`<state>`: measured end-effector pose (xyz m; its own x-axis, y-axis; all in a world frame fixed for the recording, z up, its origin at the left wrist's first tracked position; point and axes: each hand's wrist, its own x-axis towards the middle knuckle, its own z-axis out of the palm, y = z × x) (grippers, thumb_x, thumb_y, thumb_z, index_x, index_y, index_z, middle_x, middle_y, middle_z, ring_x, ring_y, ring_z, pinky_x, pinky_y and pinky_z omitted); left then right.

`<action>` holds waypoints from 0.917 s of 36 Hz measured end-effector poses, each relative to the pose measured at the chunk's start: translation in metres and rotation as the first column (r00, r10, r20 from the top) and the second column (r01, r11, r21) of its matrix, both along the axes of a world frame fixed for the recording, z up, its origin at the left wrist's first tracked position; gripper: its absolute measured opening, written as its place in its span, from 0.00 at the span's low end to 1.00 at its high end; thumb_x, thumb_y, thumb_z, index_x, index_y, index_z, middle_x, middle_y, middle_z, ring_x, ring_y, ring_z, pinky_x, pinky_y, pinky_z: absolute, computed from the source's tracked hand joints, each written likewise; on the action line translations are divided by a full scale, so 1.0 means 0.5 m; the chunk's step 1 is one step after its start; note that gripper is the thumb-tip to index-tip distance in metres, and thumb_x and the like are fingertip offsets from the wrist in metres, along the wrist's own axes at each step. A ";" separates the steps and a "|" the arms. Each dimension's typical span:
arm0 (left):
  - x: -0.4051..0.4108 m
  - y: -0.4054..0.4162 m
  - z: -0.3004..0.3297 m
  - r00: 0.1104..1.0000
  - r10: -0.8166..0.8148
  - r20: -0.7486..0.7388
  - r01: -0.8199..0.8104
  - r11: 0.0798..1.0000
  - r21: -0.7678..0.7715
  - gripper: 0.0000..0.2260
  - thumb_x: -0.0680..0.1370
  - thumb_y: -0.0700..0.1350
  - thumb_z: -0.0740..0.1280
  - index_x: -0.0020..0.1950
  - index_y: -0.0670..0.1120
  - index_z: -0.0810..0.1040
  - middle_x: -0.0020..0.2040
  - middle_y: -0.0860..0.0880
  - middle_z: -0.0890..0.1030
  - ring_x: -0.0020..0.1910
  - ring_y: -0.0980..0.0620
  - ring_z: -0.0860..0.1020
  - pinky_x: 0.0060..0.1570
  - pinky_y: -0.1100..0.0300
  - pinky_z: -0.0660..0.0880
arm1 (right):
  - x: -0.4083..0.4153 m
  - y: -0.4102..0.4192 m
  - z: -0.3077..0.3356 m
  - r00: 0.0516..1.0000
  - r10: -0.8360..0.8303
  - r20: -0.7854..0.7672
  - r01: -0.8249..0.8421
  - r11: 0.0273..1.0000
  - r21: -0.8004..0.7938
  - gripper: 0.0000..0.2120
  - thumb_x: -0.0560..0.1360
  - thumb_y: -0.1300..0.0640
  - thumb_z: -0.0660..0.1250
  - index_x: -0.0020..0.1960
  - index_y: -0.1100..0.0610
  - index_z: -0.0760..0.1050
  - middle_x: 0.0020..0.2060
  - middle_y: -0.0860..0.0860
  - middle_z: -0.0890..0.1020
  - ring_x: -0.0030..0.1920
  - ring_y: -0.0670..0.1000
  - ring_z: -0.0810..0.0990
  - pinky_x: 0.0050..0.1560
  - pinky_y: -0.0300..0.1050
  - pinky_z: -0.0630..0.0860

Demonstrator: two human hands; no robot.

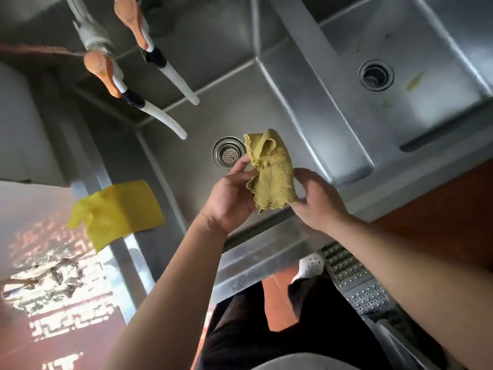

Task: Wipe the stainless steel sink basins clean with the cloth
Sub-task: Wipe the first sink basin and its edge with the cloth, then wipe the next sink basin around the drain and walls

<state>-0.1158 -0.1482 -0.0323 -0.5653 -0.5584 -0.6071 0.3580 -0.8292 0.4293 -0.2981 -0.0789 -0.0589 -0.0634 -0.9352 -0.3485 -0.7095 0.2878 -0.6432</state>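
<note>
A folded olive-yellow knit cloth [272,169] is held up over the near basin [282,108] of a stainless steel sink. My left hand [232,196] pinches its left edge and my right hand [317,201] grips its lower right corner. The cloth hangs just right of the basin's round drain strainer [229,154]. A second basin [416,102] lies to the right, with its own drain [376,75] and some yellowish smears on its floor.
Two taps with orange levers [101,73] and white hose spouts [162,118] reach over the near basin from the upper left. A bright yellow cloth [117,212] is draped over the sink's left rim. A perforated metal grate [354,279] lies on the floor by my foot.
</note>
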 end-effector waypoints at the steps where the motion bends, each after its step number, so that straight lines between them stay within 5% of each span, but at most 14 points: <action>1: -0.013 0.015 0.020 1.000 0.018 -0.004 -0.018 1.000 0.006 0.18 0.76 0.36 0.59 0.62 0.49 0.75 0.53 0.43 0.79 0.49 0.45 0.77 0.52 0.48 0.74 | -0.008 0.003 0.022 0.966 -0.191 0.176 0.192 0.981 0.013 0.20 0.77 0.51 0.64 0.68 0.51 0.72 0.66 0.47 0.77 0.65 0.48 0.75 0.65 0.48 0.74; 4: -0.062 0.063 0.089 1.000 0.015 0.018 -0.015 1.000 -0.005 0.19 0.79 0.34 0.55 0.65 0.49 0.74 0.51 0.45 0.81 0.47 0.47 0.79 0.46 0.52 0.79 | -0.057 0.021 0.120 0.625 -0.553 0.551 0.487 0.828 0.278 0.15 0.74 0.47 0.62 0.57 0.50 0.80 0.60 0.49 0.80 0.60 0.48 0.77 0.59 0.55 0.78; 7: -0.130 0.114 0.145 0.996 -0.083 0.025 0.085 0.994 -0.074 0.22 0.79 0.34 0.56 0.72 0.45 0.69 0.57 0.42 0.79 0.51 0.45 0.78 0.48 0.50 0.79 | -0.135 0.073 0.223 0.418 -0.571 0.706 0.275 0.821 0.501 0.12 0.75 0.44 0.65 0.48 0.51 0.81 0.49 0.51 0.83 0.54 0.53 0.79 0.53 0.58 0.79; 10: -0.216 0.165 0.191 0.978 -0.200 0.062 0.208 0.965 -0.160 0.22 0.77 0.33 0.59 0.70 0.45 0.71 0.59 0.42 0.79 0.53 0.43 0.78 0.51 0.48 0.78 | -0.216 0.146 0.281 0.514 -0.457 0.726 0.189 0.886 0.424 0.18 0.71 0.46 0.68 0.56 0.55 0.80 0.51 0.55 0.84 0.51 0.57 0.81 0.52 0.59 0.78; 14: -0.327 0.223 0.249 0.927 -0.328 0.179 0.368 0.888 -0.277 0.21 0.78 0.33 0.61 0.70 0.44 0.72 0.60 0.43 0.78 0.57 0.42 0.73 0.51 0.51 0.75 | -0.305 0.241 0.322 0.471 -0.521 0.711 0.447 0.837 0.317 0.15 0.72 0.59 0.71 0.58 0.61 0.80 0.50 0.57 0.86 0.53 0.59 0.84 0.45 0.54 0.82; 17: -0.379 0.233 0.275 0.859 -0.326 0.394 0.487 0.758 -0.434 0.25 0.74 0.38 0.67 0.70 0.51 0.73 0.65 0.47 0.78 0.60 0.47 0.78 0.60 0.49 0.75 | -0.365 0.303 0.330 0.595 -0.506 0.624 0.577 0.810 0.106 0.08 0.74 0.64 0.71 0.52 0.63 0.82 0.45 0.61 0.86 0.47 0.62 0.85 0.44 0.58 0.83; 19: -0.403 0.234 0.293 0.793 -0.239 0.561 0.573 0.608 -0.550 0.30 0.69 0.44 0.71 0.70 0.61 0.72 0.70 0.52 0.72 0.67 0.53 0.73 0.70 0.49 0.69 | -0.408 0.337 0.329 0.750 -0.459 0.476 0.539 0.841 -0.038 0.03 0.74 0.63 0.72 0.47 0.63 0.83 0.41 0.63 0.85 0.43 0.65 0.84 0.45 0.64 0.81; 22: -0.443 0.246 0.315 0.716 -0.189 0.672 0.698 0.180 -0.694 0.38 0.69 0.49 0.75 0.75 0.64 0.62 0.74 0.56 0.63 0.73 0.62 0.62 0.74 0.59 0.61 | -0.462 0.374 0.335 0.925 -0.305 0.228 0.343 0.927 -0.151 0.05 0.75 0.61 0.71 0.40 0.60 0.82 0.35 0.55 0.83 0.39 0.59 0.82 0.42 0.58 0.78; 26: -0.505 0.275 0.324 0.602 -0.206 0.771 0.758 -0.154 -0.634 0.44 0.68 0.55 0.77 0.76 0.68 0.55 0.77 0.56 0.59 0.77 0.56 0.57 0.76 0.49 0.57 | -0.496 0.385 0.356 0.997 -0.070 0.026 0.072 0.990 -0.119 0.03 0.75 0.57 0.70 0.44 0.53 0.82 0.39 0.47 0.79 0.43 0.48 0.80 0.48 0.55 0.77; 30: -0.553 0.247 0.309 0.572 -0.178 0.800 0.796 -0.116 -0.595 0.22 0.71 0.49 0.77 0.63 0.58 0.76 0.58 0.57 0.80 0.59 0.57 0.78 0.64 0.48 0.71 | -0.533 0.367 0.369 0.995 -0.082 0.064 0.086 0.995 -0.059 0.06 0.75 0.57 0.69 0.48 0.48 0.83 0.39 0.44 0.82 0.42 0.44 0.81 0.47 0.47 0.78; 33: -0.582 0.212 0.298 0.612 -0.166 0.773 0.773 -0.082 -0.629 0.08 0.74 0.44 0.74 0.51 0.52 0.82 0.46 0.59 0.83 0.48 0.57 0.80 0.56 0.49 0.76 | -0.583 0.348 0.360 0.986 -0.160 0.053 0.159 0.987 0.014 0.10 0.73 0.52 0.72 0.55 0.46 0.81 0.44 0.43 0.84 0.46 0.41 0.82 0.50 0.42 0.78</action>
